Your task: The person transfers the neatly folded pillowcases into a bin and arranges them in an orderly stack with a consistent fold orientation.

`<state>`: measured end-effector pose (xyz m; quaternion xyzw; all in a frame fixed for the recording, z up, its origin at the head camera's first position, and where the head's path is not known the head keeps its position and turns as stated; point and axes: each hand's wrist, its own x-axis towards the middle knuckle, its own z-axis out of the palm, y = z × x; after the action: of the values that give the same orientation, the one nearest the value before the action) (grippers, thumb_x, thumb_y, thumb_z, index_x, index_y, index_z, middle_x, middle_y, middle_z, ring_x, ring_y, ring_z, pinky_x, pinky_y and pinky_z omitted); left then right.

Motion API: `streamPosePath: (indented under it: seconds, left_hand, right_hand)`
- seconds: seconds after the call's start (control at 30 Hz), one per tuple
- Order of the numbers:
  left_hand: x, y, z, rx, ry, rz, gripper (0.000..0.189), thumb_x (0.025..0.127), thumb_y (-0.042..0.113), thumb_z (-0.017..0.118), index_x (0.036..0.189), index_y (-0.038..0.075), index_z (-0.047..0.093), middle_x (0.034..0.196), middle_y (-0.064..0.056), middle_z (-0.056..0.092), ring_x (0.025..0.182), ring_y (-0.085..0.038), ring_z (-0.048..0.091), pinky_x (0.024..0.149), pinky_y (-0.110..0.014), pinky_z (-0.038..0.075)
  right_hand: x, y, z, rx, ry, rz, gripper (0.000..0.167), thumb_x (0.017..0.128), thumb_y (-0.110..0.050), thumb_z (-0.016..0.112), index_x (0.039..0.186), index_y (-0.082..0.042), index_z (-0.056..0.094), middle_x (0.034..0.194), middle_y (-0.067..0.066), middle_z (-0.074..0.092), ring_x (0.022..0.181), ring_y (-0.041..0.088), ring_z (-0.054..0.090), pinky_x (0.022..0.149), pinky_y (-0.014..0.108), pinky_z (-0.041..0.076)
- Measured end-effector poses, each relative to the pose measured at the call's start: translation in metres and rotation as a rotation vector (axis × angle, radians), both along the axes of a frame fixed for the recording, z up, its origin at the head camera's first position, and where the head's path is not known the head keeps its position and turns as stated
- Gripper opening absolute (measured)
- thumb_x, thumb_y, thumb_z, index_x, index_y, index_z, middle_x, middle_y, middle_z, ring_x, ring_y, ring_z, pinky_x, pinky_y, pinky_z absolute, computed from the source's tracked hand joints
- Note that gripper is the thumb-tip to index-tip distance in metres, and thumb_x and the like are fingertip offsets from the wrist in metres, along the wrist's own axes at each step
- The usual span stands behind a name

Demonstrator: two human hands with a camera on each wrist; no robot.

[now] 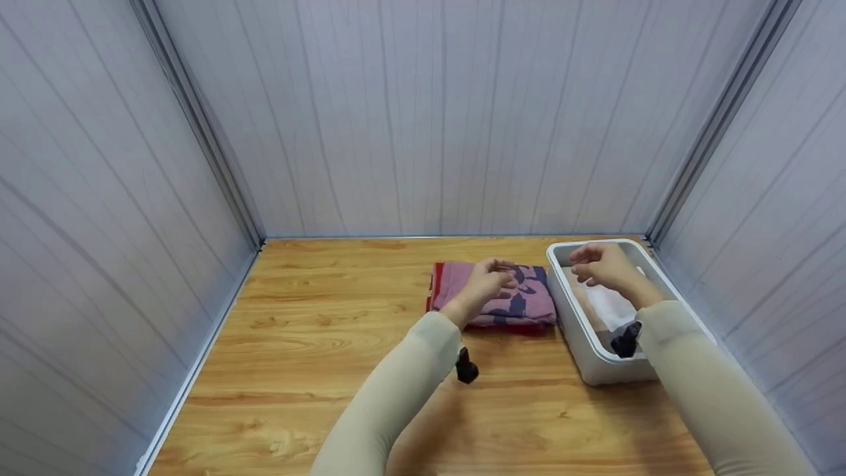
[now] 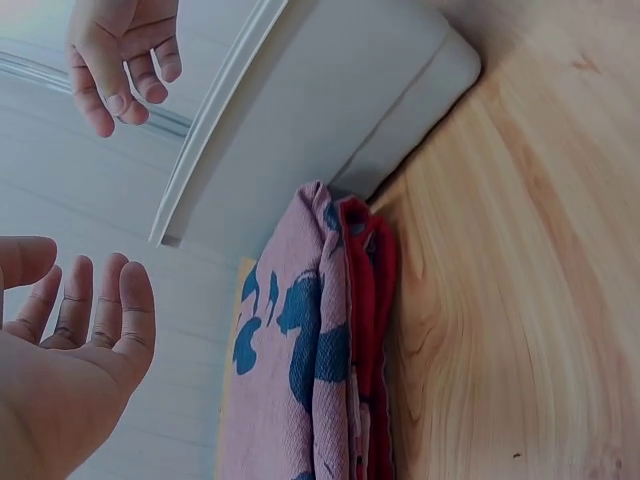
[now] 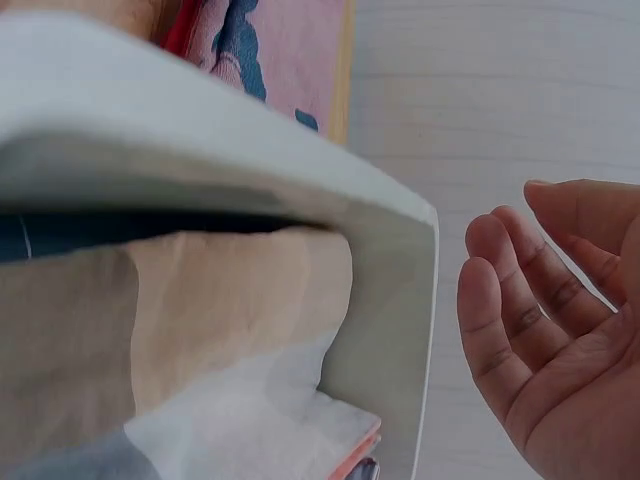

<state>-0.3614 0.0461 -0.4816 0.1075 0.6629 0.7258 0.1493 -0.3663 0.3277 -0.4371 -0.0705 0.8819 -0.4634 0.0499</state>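
A folded pink cloth with dark blue shapes (image 1: 456, 281) lies on the wooden table, with red folded fabric (image 2: 368, 300) beneath it. Above this stack hovers my left hand (image 1: 486, 285), its fingers loosely bent and nothing in them. My right hand (image 1: 607, 268) is over the white bin (image 1: 581, 347), also holding nothing, with relaxed fingers. Inside the bin are folded fabrics: a beige and white cloth (image 3: 240, 310) on top and a dark blue edge (image 3: 60, 232) along one side. The left wrist view shows both hands apart from the stack.
The bin stands against the stack's right side, near the right wall panel (image 1: 780, 231). Pale panels also rise at the back (image 1: 410, 119) and left (image 1: 99, 218). Wooden tabletop (image 1: 317, 370) spreads to the left and front of the stack.
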Motion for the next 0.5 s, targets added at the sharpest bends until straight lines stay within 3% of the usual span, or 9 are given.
streamPosePath:
  seconds: [0.13,0.5]
  left_hand:
    - [-0.001,-0.011,-0.001,-0.013,0.007,0.004,0.037,0.108,0.005,0.057,0.144,-0.003,0.059,0.139,-0.02,0.064,0.125,-0.04,0.068,0.108,-0.053,0.058]
    - [-0.009,-0.034,-0.004,-0.03,-0.006,0.062,0.035,0.105,0.003,0.058,0.139,-0.003,0.063,0.141,-0.025,0.064,0.122,-0.042,0.069,0.11,-0.057,0.057]
  right_hand:
    - [-0.001,-0.012,0.0,-0.011,-0.014,0.008,0.036,0.101,-0.002,0.068,0.131,0.018,0.061,0.093,-0.002,0.074,0.076,0.007,0.069,0.065,0.022,0.058]
    - [0.0,-0.042,0.002,0.006,-0.01,0.03,0.031,0.101,-0.006,0.07,0.128,0.01,0.067,0.102,0.011,0.076,0.08,0.01,0.07,0.068,0.024,0.06]
